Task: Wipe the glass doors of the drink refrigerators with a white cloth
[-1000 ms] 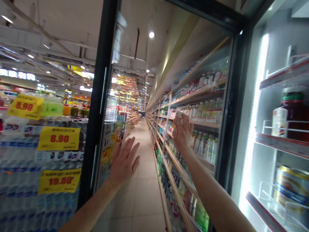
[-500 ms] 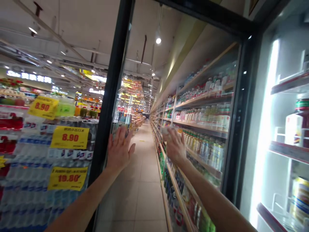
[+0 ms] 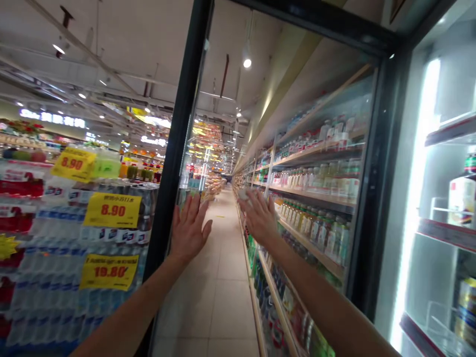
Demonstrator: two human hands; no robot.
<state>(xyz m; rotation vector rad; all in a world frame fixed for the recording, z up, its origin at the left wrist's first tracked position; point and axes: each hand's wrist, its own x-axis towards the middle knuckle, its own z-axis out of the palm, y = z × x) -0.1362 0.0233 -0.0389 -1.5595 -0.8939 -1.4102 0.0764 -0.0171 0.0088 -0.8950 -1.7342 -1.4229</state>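
A tall glass door (image 3: 223, 307) with a black frame stands swung out in front of me. My left hand (image 3: 190, 228) lies flat against the glass by the frame's left upright, fingers stretched and thumb apart. Farther right, my right hand (image 3: 259, 218) is spread on the pane, its fingers straight and slanting up to the left. A small whitish patch (image 3: 242, 194) shows at its fingertips; I cannot make out what it is. The palms are hidden from me.
Right of the door, a lit cooler (image 3: 446, 277) has wire-railed shelves with cartons and cans. Through the glass appear shelves of bottles (image 3: 323, 228) and a tiled aisle (image 3: 226, 258). On the left, stacked water packs (image 3: 44, 277) carry yellow price signs (image 3: 111, 210).
My right hand has slid left across the glass, nearer my left hand. The left hand stays at the frame's upright. The whole view has shifted slightly.
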